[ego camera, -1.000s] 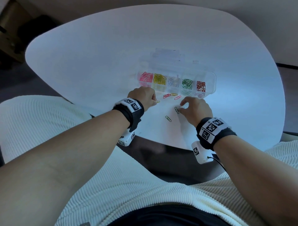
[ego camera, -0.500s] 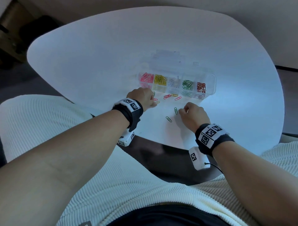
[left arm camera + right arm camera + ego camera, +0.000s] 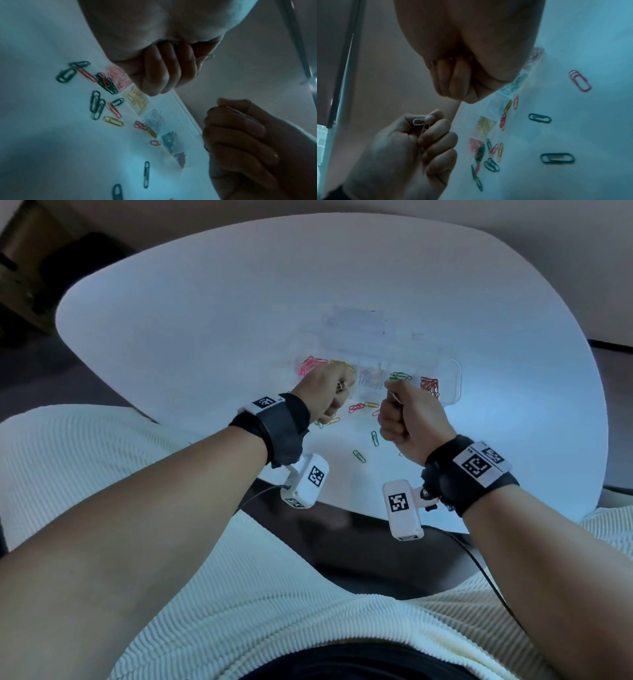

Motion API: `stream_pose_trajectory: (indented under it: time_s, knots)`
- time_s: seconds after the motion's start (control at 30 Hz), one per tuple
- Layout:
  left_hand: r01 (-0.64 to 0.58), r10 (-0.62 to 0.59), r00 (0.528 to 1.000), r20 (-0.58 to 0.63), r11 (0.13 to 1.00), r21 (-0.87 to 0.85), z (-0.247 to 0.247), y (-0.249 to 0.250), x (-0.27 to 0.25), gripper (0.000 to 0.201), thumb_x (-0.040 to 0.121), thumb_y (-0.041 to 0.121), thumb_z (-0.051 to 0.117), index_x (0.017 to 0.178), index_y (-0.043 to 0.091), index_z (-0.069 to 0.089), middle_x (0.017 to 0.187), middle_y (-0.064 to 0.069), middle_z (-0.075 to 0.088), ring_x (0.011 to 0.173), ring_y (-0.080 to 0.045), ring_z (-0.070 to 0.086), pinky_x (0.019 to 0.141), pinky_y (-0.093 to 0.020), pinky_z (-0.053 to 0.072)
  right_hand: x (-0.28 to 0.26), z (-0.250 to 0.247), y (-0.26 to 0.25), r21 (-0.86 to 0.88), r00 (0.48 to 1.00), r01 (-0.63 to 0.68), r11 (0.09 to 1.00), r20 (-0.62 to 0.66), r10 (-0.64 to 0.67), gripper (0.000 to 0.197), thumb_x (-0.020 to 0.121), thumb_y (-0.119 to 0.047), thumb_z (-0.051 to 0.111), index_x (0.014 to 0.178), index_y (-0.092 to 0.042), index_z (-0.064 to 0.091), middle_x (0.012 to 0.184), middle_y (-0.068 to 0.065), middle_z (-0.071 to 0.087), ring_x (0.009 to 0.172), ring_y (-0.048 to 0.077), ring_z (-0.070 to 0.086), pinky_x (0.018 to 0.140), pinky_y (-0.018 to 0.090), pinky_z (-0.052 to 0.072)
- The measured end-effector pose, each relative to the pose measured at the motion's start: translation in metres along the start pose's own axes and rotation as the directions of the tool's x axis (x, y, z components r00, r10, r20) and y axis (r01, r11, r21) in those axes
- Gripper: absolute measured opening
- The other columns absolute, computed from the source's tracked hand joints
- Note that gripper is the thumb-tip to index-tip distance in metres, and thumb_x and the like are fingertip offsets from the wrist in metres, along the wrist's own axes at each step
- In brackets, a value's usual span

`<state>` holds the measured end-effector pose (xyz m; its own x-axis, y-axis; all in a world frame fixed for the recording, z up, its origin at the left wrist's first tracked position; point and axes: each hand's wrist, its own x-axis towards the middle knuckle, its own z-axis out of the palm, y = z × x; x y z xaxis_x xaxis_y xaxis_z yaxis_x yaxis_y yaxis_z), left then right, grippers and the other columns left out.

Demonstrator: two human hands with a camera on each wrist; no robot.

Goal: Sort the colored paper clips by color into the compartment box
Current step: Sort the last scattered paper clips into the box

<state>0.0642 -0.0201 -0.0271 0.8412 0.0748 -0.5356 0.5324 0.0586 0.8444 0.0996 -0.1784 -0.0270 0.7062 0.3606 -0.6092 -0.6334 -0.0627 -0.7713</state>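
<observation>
The clear compartment box (image 3: 454, 385) lies on the white table with pink (image 3: 311, 364), yellow (image 3: 347, 367), pale (image 3: 371, 378), green (image 3: 400, 376) and red (image 3: 430, 385) clips in separate cells. My left hand (image 3: 337, 386) is raised over the box's near left side and pinches a white paper clip (image 3: 418, 121) between thumb and forefinger. To its right, my right hand (image 3: 390, 395) is curled in front of the green cell and pinches a thin pale clip (image 3: 240, 112). Loose green (image 3: 375, 438), pink (image 3: 356, 407) and yellow clips (image 3: 371, 404) lie in front of the box.
The box's clear lid (image 3: 359, 326) lies open behind it. The table's near edge (image 3: 342, 505) runs just under my wrists, with my lap below it. A cluster of dark green and red clips (image 3: 104, 82) lies by the box's pink end.
Both hands have lifted off the table and moved up towards the box, each now pinching a pale clip. The two green clips stay where they were.
</observation>
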Motion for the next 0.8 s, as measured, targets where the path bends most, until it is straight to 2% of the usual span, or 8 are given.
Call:
stream_pose_trajectory:
  time_s: [0.1,0.2,0.37,0.47,0.6,0.63,0.7,0.8]
  knots:
    - [0.038,-0.044,0.999,-0.024,0.974,-0.225,-0.002,0.007,-0.001,0.020,0.080,0.010,0.028,0.062,0.018,0.032,0.051,0.001,0.017,0.052,-0.013,0.002,0.049,-0.021,0.004,0.004,0.005,-0.011,0.056,1.000,-0.002,0.998,-0.020,0.003,0.020,0.095,-0.014,0.044,0.076,-0.017,0.040,0.054,0.002,0.051,0.040,0.014,0.035,0.038,0.021,0.019]
    - [0.076,-0.082,0.997,-0.005,0.946,-0.314,-0.003,0.009,-0.001,0.019,0.079,0.011,0.028,0.062,0.017,0.036,0.050,0.002,0.019,0.051,-0.013,0.004,0.046,-0.020,0.005,0.012,0.007,-0.015,0.132,0.999,0.011,0.991,-0.047,-0.005,0.019,0.091,-0.003,0.046,0.077,-0.015,0.042,0.061,0.004,0.054,0.045,0.014,0.043,0.038,0.020,0.031]
    - [0.114,-0.136,0.988,-0.069,0.959,-0.259,0.005,0.010,0.002,0.020,0.082,0.008,0.032,0.065,0.014,0.042,0.053,-0.003,0.031,0.044,-0.012,0.012,0.043,-0.017,0.010,0.021,0.014,-0.027,0.323,0.996,-0.035,0.946,-0.071,0.061,0.011,0.094,-0.011,0.051,0.100,-0.002,0.052,0.092,0.017,0.062,0.081,0.026,0.066,0.069,0.027,0.055]
    - [0.150,-0.180,0.976,-0.121,0.963,-0.223,0.009,0.007,0.005,0.020,0.086,0.007,0.036,0.069,0.012,0.046,0.056,-0.004,0.034,0.044,-0.012,0.016,0.044,-0.019,0.012,0.021,0.017,-0.038,0.386,0.996,-0.076,0.919,-0.010,0.086,0.043,0.095,-0.028,0.057,0.129,-0.005,0.047,0.125,0.022,0.052,0.117,0.031,0.057,0.098,0.033,0.049]
    - [0.175,-0.242,0.958,-0.153,0.918,-0.357,0.009,0.013,0.013,0.016,0.089,0.014,0.047,0.074,0.010,0.050,0.060,-0.003,0.037,0.047,-0.013,0.022,0.043,-0.019,0.017,0.023,0.013,-0.042,0.336,0.984,-0.156,0.929,-0.027,0.175,0.068,0.089,-0.046,0.062,0.143,-0.011,0.037,0.126,0.011,0.045,0.137,0.031,0.037,0.098,0.026,0.041]
    - [0.166,-0.249,0.956,-0.154,0.894,-0.416,0.009,0.016,0.015,0.015,0.090,0.016,0.048,0.076,0.010,0.050,0.061,-0.003,0.037,0.046,-0.012,0.024,0.042,-0.019,0.018,0.023,0.012,-0.041,0.370,0.983,-0.157,0.916,-0.030,0.181,0.073,0.088,-0.048,0.063,0.143,-0.008,0.036,0.116,0.011,0.045,0.091,0.015,0.028,0.090,0.023,0.040]
    - [0.140,-0.247,0.957,-0.155,0.854,-0.501,0.012,0.024,0.017,0.014,0.091,0.020,0.049,0.083,0.009,0.051,0.063,-0.003,0.038,0.048,-0.013,0.031,0.042,-0.020,0.023,0.020,0.009,-0.040,0.402,0.985,-0.149,0.903,-0.018,0.170,0.076,0.090,-0.048,0.061,0.146,-0.005,0.032,0.115,0.016,0.046,0.089,0.017,0.050,0.090,0.024,0.039]
    - [0.105,-0.235,0.959,-0.159,0.813,-0.572,0.023,0.033,0.020,0.026,0.094,0.025,0.051,0.105,0.002,0.052,0.079,-0.011,0.053,0.063,-0.019,0.052,0.054,-0.023,0.042,0.011,0.002,-0.038,0.417,0.993,-0.105,0.903,-0.012,0.121,0.074,0.094,-0.044,0.057,0.151,-0.010,0.025,0.151,0.024,0.031,0.139,0.029,0.037,0.113,0.035,0.033]
